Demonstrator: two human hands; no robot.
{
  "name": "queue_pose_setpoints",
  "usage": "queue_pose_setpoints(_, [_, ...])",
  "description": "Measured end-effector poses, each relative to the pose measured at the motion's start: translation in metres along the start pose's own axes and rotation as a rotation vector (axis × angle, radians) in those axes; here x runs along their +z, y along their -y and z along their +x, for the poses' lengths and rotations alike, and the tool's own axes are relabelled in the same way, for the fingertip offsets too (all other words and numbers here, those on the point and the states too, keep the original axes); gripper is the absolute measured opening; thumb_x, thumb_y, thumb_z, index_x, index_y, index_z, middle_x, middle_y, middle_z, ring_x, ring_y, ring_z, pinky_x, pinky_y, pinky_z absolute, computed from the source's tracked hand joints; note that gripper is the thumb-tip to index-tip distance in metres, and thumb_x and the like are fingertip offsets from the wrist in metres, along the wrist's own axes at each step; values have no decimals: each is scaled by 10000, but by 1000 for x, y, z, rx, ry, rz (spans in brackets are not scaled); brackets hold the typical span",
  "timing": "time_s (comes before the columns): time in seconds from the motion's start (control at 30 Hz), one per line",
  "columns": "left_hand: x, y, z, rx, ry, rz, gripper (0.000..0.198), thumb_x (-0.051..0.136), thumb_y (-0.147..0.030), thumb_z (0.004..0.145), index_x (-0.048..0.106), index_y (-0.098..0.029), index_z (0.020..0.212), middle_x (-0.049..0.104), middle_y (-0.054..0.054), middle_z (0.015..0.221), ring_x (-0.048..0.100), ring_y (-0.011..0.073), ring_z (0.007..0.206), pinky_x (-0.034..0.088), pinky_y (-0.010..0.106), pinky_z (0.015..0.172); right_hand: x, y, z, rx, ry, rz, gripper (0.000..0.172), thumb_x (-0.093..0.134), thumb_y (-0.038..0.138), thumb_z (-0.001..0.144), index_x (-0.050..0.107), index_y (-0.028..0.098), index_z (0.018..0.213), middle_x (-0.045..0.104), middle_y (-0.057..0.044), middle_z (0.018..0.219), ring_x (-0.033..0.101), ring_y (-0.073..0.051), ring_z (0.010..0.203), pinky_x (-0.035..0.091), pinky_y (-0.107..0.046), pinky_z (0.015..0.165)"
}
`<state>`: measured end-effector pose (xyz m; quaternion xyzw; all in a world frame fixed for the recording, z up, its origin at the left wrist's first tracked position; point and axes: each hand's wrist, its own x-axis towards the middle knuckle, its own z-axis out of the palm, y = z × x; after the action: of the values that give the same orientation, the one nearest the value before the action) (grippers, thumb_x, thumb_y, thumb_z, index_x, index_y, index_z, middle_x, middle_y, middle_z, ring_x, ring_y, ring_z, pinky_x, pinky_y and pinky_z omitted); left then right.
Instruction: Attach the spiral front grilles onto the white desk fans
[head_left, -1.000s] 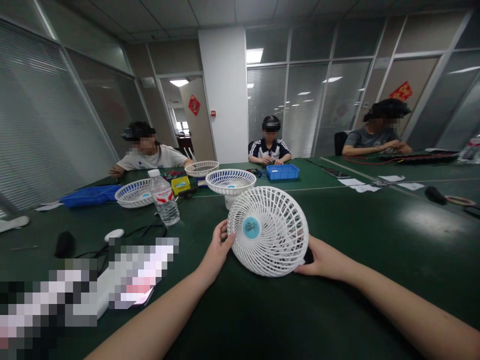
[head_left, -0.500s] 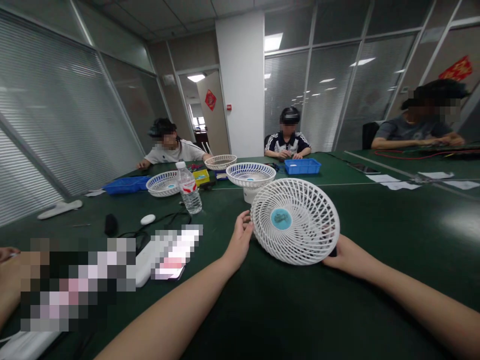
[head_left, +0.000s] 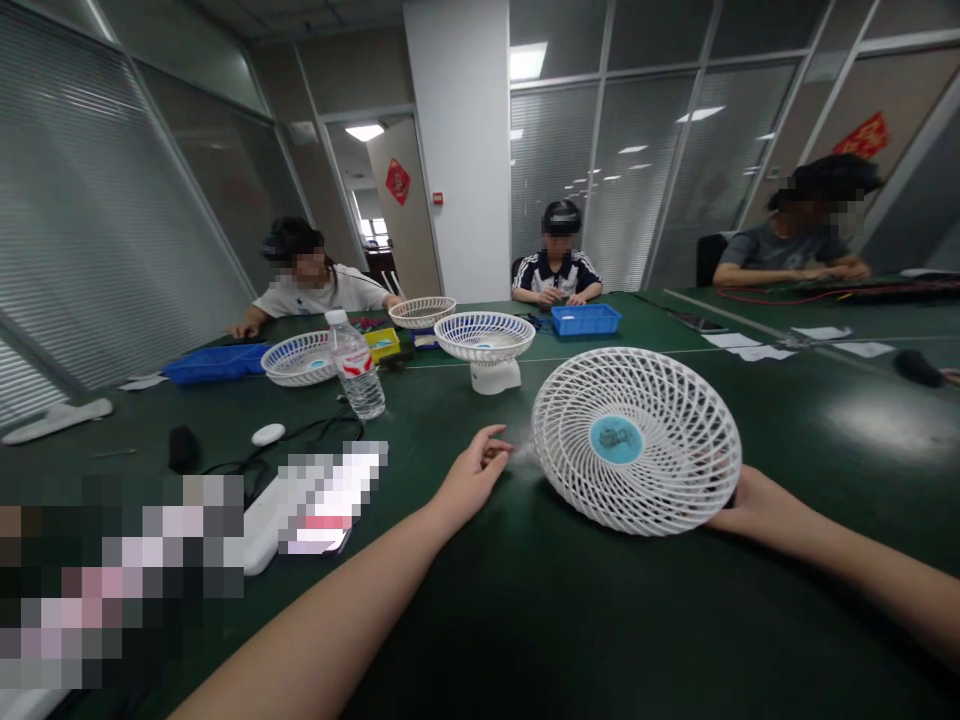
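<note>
A white fan guard [head_left: 675,440] with spiral ribs and a blue round centre badge stands tilted in front of me, its face toward me. My right hand [head_left: 731,500] is closed on its right edge, with the fingers mostly hidden behind the ribs. My left hand [head_left: 480,465] is off the guard's left edge, with a small gap between them. Its fingers are loosely bent and apart, and nothing shows in them. Beyond the guard, a white fan [head_left: 495,375] rests on the table with its round cage facing up.
On the green table [head_left: 465,600], a water bottle [head_left: 356,365] stands to the left, near another white guard [head_left: 300,360]. Blue trays [head_left: 585,320] and a yellow box [head_left: 384,345] lie farther back. A phone [head_left: 330,510] lies left of my arm. Several people sit around the table.
My left hand has come off the guard's left edge. My right hand has shifted the guard to the right in view. The camera has turned slightly right.
</note>
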<state>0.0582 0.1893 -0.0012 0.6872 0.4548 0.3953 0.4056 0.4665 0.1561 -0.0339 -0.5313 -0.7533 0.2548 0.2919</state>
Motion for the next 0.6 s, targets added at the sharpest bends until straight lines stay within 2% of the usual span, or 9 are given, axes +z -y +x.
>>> queue_pose_setpoints(0.07, [0,-2,0,-23,19,16,342,497,-292,872,511,-186,1197,652,89,1094,605,206,1035,447,358,940,-19,-20,-19,44,-19,9,633,788,393,635,581,282,1223,563,-38,1289,513,-344,1209,408,-520,1093])
queue_pose_setpoints(0.17, [-1,-4,1,-34,40,13,309,490,-308,871,536,-185,1151,666,81,1054,615,213,1026,451,366,939,-51,-53,-43,116,-106,-16,606,801,431,585,623,318,1153,595,-30,1235,534,-370,1173,432,-549,1064])
queue_pose_setpoints(0.3, [-2,-4,3,-29,94,71,321,491,-362,873,536,-207,1150,685,60,1023,621,220,1033,438,373,961,-91,-85,-52,213,-276,-127,611,760,527,583,630,269,1122,613,-66,1200,559,-364,1140,442,-534,1052])
queue_pose_setpoints(0.37, [-2,-3,4,-26,115,94,328,489,-401,874,542,-214,1139,695,50,997,625,224,1026,430,375,970,-110,-96,-43,266,-359,-205,654,719,564,603,607,211,1141,616,-102,1192,580,-350,1105,470,-507,1017])
queue_pose_setpoints(0.47, [-3,-2,5,-45,124,100,349,480,-433,875,541,-217,1142,700,48,1002,624,233,1027,431,380,961,-137,-114,-18,321,-413,-286,680,681,567,637,580,153,1167,630,-134,1144,621,-319,999,515,-467,926])
queue_pose_setpoints(0.6, [-5,-2,4,-80,145,114,373,464,-450,885,529,-222,1173,690,49,1034,612,236,1051,420,389,969,-163,-142,20,342,-462,-326,609,674,510,674,588,142,1151,637,-132,1112,623,-275,976,507,-391,913])
